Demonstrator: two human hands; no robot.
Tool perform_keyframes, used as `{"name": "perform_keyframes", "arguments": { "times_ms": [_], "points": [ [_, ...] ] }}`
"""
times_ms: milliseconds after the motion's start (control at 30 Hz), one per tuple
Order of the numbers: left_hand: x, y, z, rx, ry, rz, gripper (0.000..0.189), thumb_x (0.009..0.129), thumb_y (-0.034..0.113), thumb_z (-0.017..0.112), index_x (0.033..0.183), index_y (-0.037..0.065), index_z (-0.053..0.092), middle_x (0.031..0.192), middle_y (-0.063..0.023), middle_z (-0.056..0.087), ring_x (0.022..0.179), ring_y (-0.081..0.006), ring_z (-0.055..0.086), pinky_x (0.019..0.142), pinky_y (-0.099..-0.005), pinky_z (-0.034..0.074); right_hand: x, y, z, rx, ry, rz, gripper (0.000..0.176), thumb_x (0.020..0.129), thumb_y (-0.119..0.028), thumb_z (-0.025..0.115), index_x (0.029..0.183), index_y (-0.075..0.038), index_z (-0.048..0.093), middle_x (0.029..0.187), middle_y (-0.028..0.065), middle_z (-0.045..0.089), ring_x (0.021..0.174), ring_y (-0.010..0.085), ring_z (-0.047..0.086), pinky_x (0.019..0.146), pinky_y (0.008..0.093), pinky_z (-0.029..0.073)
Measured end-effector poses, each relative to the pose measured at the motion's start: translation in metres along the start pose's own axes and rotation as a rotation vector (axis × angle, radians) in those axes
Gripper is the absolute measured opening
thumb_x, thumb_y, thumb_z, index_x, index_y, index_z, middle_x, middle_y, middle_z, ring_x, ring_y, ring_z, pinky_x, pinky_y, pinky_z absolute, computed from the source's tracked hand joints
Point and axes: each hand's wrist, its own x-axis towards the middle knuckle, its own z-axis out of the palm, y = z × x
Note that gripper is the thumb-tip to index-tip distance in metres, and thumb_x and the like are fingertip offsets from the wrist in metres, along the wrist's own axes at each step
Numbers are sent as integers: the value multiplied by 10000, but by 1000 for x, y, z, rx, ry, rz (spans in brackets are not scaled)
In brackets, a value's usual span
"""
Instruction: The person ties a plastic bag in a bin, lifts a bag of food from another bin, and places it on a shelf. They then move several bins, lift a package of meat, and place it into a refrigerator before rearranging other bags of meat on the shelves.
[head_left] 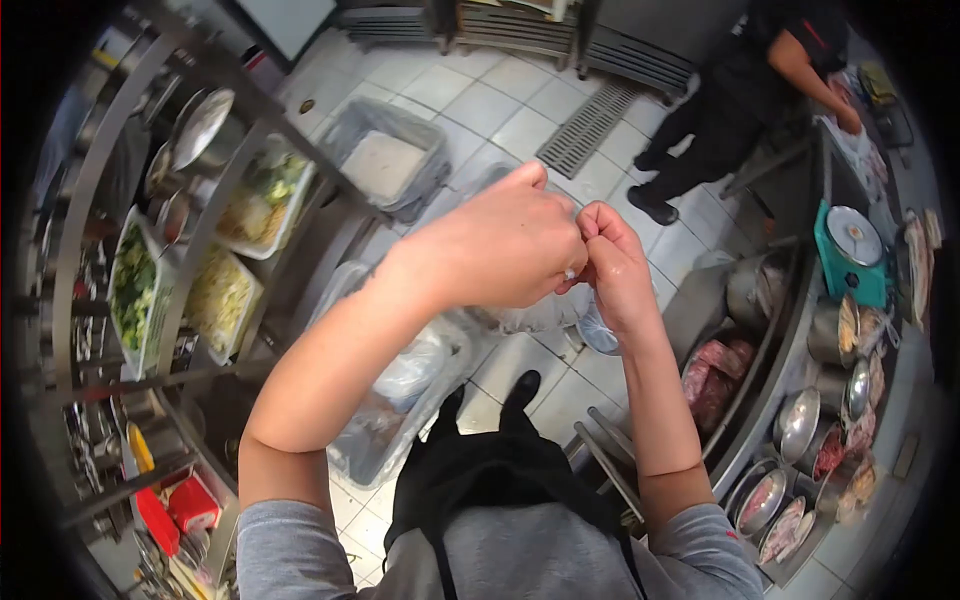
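My left hand (490, 240) and my right hand (615, 265) meet in front of my chest, fingers curled and pressed together at the fingertips. A small whitish bit shows between them, too small to name. Below the hands, partly hidden by them, is a clear plastic bag (535, 318). Under my left forearm stands a grey plastic tub (455, 345) with clear bags in it.
Metal shelves (85, 240) with trays of cut vegetables (220, 300) stand at left. A grey bin (435, 165) sits on the tiled floor. At right are a counter with bowls (798, 425), a green scale (853, 262), raw meat (715, 375) and a co-worker (740, 100).
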Motion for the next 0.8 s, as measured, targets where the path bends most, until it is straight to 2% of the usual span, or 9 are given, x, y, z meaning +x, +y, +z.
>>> {"name": "perform_keyframes", "arguments": {
  "times_ms": [200,367,467,500,533,600,667,700,800],
  "points": [
    [105,-11,132,-20,55,106,83,710,142,557,667,163,625,611,-11,548,722,-168,529,711,-331,311,3,47,-136,-129,309,57,78,813,-53,387,762,-86,435,654,-24,426,544,69,423,442,238,408],
    [171,-10,266,-40,-62,6,103,706,143,529,679,147,627,653,-24,574,759,-183,548,703,-362,327,3,136,-255,-281,510,106,125,846,-96,415,730,-97,462,602,-41,413,529,57,404,436,225,330],
    [190,1,342,-205,38,-103,108,710,151,526,709,138,633,781,-45,597,804,-197,544,733,-406,328,-3,189,-318,-340,541,184,128,862,-148,429,743,-123,468,601,-47,433,537,51,419,444,215,328],
    [192,8,357,-209,-75,-140,120,720,162,525,755,128,635,865,-66,588,839,-214,539,762,-432,327,-5,204,-335,-345,550,251,130,860,-150,434,739,-122,469,602,-44,440,548,59,436,450,223,336],
    [191,15,371,-210,-184,-178,144,731,173,524,802,119,637,949,-87,579,874,-230,534,791,-459,325,-7,222,-353,-353,556,314,131,858,-151,439,735,-121,470,602,-40,448,559,67,454,456,231,345],
    [172,38,415,-283,-188,-236,237,755,199,527,964,117,602,1049,-116,544,969,-275,508,849,-480,313,-13,291,-398,-474,579,371,69,826,-120,475,779,-90,516,656,-9,515,620,101,504,490,258,384],
    [138,53,410,-384,-321,-219,342,766,218,530,1097,129,529,1093,-114,530,1025,-279,489,855,-493,312,-30,330,-414,-728,374,438,66,815,-80,473,814,-53,534,727,21,551,682,130,523,597,264,411],
    [114,55,410,-496,-374,-259,355,768,222,531,1112,136,516,1095,-103,534,1037,-270,486,849,-501,314,-35,340,-415,-848,269,470,78,810,-60,473,832,-35,543,763,37,568,713,145,532,650,267,424],
    [14,44,421,-642,-604,-426,356,786,261,501,1125,151,506,1077,-69,555,1025,-251,512,846,-493,324,-19,317,-370,-646,208,543,111,787,-32,510,888,-37,558,830,56,594,782,144,551,720,258,429]
  ]
}}
